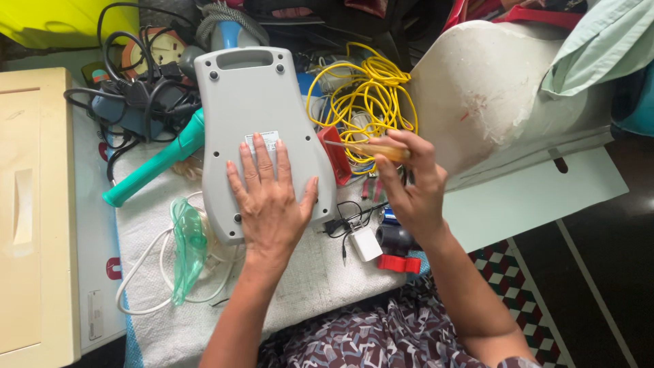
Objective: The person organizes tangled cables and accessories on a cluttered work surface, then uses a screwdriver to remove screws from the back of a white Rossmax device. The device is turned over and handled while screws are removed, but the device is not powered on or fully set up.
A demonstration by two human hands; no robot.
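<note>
Grey plastic device housing (262, 129) lies back-side up on a white towel (313, 286) spread over the tabletop, its handle slot pointing away from the person and its screw recesses showing at the corners. The left hand (271, 197) lies flat on the lower half of the housing, fingers spread and pointing away, palm pressing down, with nothing enclosed in its grip; the forearm comes straight up from the lap. The right hand (412, 187) hangs just to the right of the housing, wrist bent, its grip closed narrowly around the amber handle of a screwdriver (368, 148), whose thin shaft points left toward the housing's right edge and a red part (335, 155) beside it. The risk, judging by this layout, is a slip: the housing rests on soft cloth, so a sideways push from the tip could skate it toward the green tube (157, 163) or let the blade skid off the smooth plastic toward the flat left hand. The yellow cable (364, 95) coiled just behind the screwdriver could snag the shaft. Small loose items near the right wrist, a white charger plug (366, 243) and a red clip (398, 264), sit near the towel's edge and could be knocked off. A clear green mask with tubing (187, 245) lies left of the left forearm.
</note>
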